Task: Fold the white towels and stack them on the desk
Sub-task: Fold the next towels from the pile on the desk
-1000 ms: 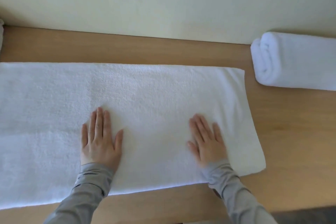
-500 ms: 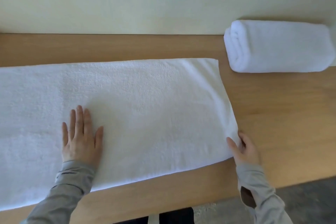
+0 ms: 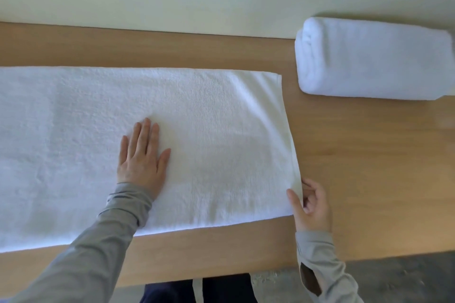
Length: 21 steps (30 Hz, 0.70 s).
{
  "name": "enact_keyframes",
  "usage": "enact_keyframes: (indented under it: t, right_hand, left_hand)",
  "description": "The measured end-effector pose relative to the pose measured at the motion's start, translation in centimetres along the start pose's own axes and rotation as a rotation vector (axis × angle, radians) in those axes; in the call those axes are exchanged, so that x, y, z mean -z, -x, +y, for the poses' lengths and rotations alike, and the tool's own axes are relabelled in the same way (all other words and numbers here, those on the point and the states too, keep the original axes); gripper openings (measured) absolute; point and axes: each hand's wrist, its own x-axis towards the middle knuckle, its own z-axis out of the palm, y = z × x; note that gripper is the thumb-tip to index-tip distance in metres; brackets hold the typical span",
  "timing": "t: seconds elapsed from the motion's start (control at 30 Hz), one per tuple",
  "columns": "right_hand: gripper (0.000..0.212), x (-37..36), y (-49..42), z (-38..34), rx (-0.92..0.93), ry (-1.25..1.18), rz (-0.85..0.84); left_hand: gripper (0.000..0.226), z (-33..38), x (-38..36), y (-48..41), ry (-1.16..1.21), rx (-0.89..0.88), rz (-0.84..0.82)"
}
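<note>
I watched the left hand [image 3: 141, 162] lie flat, fingers straight, on the spread towel [image 3: 209, 135] on the desk [image 3: 357, 167]. The right hand [image 3: 311, 206] pinched its near right corner. A rolled towel [image 3: 374, 61] sat far right.

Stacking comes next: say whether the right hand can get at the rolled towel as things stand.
Likely yes, once it lets go: the right hand pinches the flat towel, and only bare desk lies between it and the rolled towel.
</note>
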Motion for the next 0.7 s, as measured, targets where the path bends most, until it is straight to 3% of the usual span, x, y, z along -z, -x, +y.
enact_keyframes:
  t: [0.17,0.43,0.57,0.7]
  right_hand:
    - [0.026,0.8,0.4,0.7,-0.052,-0.028,0.009]
    - [0.025,1.0,1.9,0.8,0.033,0.079,0.108]
    - [0.021,0.9,1.1,0.4,-0.182,0.114,0.006]
    - [0.010,2.0,-0.2,-0.9,-0.179,0.162,-0.193]
  left_hand:
    - [0.072,0.1,-0.2,0.0,-0.019,0.023,0.010]
    - [0.069,0.0,-0.5,0.0,-0.018,0.027,0.031]
    - [0.068,-0.2,-0.6,0.1,-0.026,0.018,0.034]
    - [0.067,-0.4,-0.7,0.1,-0.020,0.016,0.040]
